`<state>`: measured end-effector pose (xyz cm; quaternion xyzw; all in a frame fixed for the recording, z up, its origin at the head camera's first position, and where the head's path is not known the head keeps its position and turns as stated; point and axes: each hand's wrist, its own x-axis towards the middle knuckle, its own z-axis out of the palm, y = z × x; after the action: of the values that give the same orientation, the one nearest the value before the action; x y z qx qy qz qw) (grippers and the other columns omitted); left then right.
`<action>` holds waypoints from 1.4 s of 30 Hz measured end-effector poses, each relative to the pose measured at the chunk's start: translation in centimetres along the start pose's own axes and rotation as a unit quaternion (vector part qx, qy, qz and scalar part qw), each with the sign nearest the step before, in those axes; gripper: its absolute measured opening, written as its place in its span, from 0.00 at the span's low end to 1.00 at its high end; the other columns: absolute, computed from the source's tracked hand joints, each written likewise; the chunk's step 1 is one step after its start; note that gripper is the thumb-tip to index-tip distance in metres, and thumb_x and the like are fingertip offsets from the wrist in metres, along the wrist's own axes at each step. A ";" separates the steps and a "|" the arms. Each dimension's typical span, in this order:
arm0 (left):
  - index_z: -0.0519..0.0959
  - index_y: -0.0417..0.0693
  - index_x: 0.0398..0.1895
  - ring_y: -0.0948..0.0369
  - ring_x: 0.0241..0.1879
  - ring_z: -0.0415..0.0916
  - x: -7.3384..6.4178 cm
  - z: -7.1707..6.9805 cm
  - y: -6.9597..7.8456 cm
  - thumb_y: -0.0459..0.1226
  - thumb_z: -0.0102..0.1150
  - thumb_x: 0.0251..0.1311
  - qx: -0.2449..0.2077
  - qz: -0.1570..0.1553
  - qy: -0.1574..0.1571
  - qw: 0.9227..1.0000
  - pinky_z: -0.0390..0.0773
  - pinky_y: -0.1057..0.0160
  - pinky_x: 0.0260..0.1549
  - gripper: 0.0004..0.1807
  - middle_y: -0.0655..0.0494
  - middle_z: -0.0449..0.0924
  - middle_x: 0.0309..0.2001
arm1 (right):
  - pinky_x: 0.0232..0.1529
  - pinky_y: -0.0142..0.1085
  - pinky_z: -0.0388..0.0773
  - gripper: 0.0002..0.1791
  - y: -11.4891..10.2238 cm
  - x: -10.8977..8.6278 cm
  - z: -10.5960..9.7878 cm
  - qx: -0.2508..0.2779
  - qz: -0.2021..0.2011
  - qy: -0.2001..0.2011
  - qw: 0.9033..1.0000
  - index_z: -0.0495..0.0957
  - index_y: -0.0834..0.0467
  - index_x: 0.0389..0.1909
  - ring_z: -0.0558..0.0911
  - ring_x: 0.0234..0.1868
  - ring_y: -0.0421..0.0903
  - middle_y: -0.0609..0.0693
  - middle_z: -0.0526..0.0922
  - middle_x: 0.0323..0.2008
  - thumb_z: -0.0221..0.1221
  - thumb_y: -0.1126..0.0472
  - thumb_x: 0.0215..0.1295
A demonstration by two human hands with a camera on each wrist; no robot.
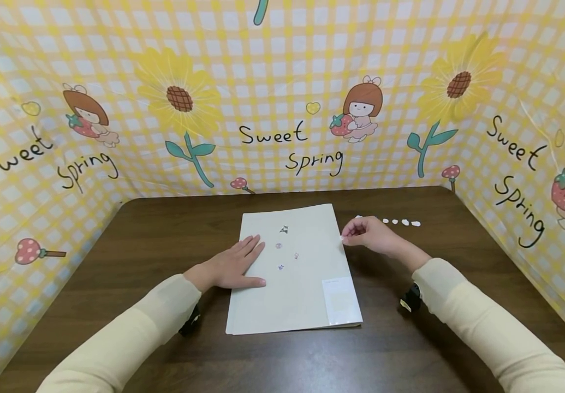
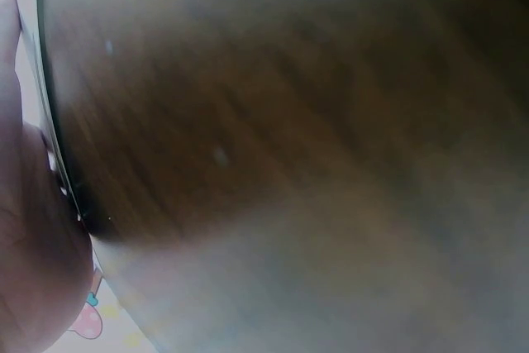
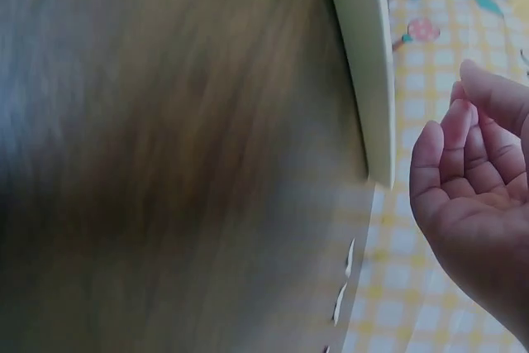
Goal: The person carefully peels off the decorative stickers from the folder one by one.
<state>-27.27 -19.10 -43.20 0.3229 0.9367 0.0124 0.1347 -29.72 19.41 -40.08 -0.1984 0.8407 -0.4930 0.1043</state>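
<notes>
In the head view we find a small white piece (image 1: 343,239) at the fingertips of the right hand (image 1: 373,234), thumb and forefinger brought together on it; the right wrist view does not show us the piece clearly. The pinch is at the right edge of a pale folder (image 1: 292,305); whether piece and folder touch, we cannot tell. Left of the pinch, on the folder's face, we count four small marks: a dark butterfly-like figure (image 1: 284,230) farthest out, then three faint purplish motifs (image 1: 279,246), the last of them nearest the wearer. Left of these, across from the pinch, the left hand (image 1: 235,265) rests flat on the folder's left side, palm down, fingers straight, thumb set apart, gripping nothing. Nearer the wearer than the pinch, we note a white label (image 1: 342,300) at the folder's corner. Beyond the pinch and to its right runs a row of white scraps (image 1: 405,222), partly hidden by the hand. Under everything, a dark wood table (image 1: 302,365); farthest from the grip, a yellow checked cloth (image 1: 272,71) printed with sunflowers and "Sweet Spring".
</notes>
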 end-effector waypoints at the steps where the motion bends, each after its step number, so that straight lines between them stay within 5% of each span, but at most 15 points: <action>1: 0.40 0.45 0.78 0.50 0.75 0.31 0.0 0.0 0.0 0.74 0.37 0.57 0.000 0.002 0.001 1.000 0.43 0.51 0.70 0.58 0.46 0.32 0.77 | 0.41 0.37 0.75 0.08 0.2 0.1 -0.3 0.000 0.004 0.005 1.000 0.81 0.64 0.37 0.76 0.37 0.48 0.53 0.80 0.33 0.66 0.65 0.61; 13: 0.41 0.45 0.78 0.51 0.75 0.30 -0.1 -0.2 0.2 0.74 0.37 0.57 -0.004 0.000 -0.003 1.000 0.42 0.51 0.70 0.58 0.45 0.32 0.77 | 0.41 0.42 0.74 0.10 2.2 1.0 -2.3 -0.020 0.084 0.064 0.994 0.79 0.68 0.40 0.74 0.34 0.46 0.53 0.79 0.32 0.64 0.65 0.64; 25: 0.39 0.47 0.78 0.52 0.75 0.29 0.0 0.1 0.1 0.75 0.36 0.56 -0.005 -0.005 -0.005 1.000 0.41 0.53 0.70 0.58 0.47 0.30 0.78 | 0.31 0.35 0.71 0.08 3.5 2.0 -2.6 -0.053 0.076 0.054 0.994 0.80 0.66 0.35 0.72 0.28 0.44 0.51 0.79 0.26 0.66 0.65 0.59; 42: 0.41 0.44 0.78 0.49 0.75 0.31 -0.1 -0.2 0.1 0.74 0.38 0.58 -0.005 0.003 0.003 1.000 0.44 0.50 0.70 0.57 0.44 0.33 0.77 | 0.33 0.35 0.69 0.06 4.2 2.6 -2.5 -0.098 0.076 0.041 0.991 0.79 0.67 0.35 0.72 0.29 0.43 0.48 0.77 0.25 0.64 0.68 0.61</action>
<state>-27.19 -19.06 -43.00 0.3254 0.9359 0.0180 0.1335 -33.95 22.06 -42.50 -0.1227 0.9011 -0.4066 0.0875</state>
